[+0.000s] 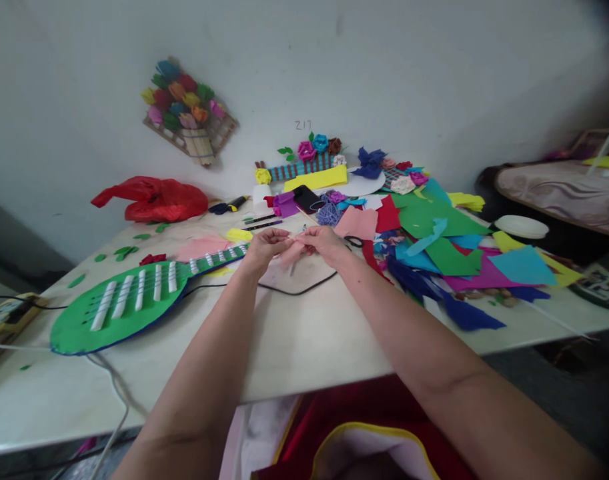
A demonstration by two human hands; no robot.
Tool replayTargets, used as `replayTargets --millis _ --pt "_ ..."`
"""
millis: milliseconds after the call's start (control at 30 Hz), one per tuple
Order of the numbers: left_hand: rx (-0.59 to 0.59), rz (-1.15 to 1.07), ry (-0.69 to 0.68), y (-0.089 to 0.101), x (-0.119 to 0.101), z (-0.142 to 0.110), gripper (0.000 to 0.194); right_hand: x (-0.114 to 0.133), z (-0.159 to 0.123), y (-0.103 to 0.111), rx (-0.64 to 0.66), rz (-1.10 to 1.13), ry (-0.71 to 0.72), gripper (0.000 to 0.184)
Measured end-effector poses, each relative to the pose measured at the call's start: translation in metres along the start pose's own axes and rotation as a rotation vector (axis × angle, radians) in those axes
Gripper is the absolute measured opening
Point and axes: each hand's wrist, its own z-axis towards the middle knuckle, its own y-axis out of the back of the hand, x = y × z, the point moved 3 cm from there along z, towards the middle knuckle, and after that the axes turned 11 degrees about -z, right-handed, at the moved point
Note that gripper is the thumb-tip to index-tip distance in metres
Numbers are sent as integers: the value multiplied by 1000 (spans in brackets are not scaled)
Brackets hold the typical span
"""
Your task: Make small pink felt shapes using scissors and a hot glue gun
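Both arms reach to the middle of the table, where my left hand and my right hand meet over a small piece of pale pink paper. Each hand pinches the paper between its fingertips, and a bit of it hangs down between them. Left of my hands lies a green lute-shaped craft piece with white strips across it. Dark scissor handles show just right of my right hand. A black cable crosses the table below the hands.
Coloured paper scraps cover the right side. A red plastic bag, a black phone, pens and a yellow paper strip lie towards the wall. Paper flowers hang on it. A white cord drops over the front edge.
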Motion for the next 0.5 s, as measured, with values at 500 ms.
replayTargets --millis 500 --pt "79 312 66 -4 -19 -9 31 7 -3 2 101 -179 153 18"
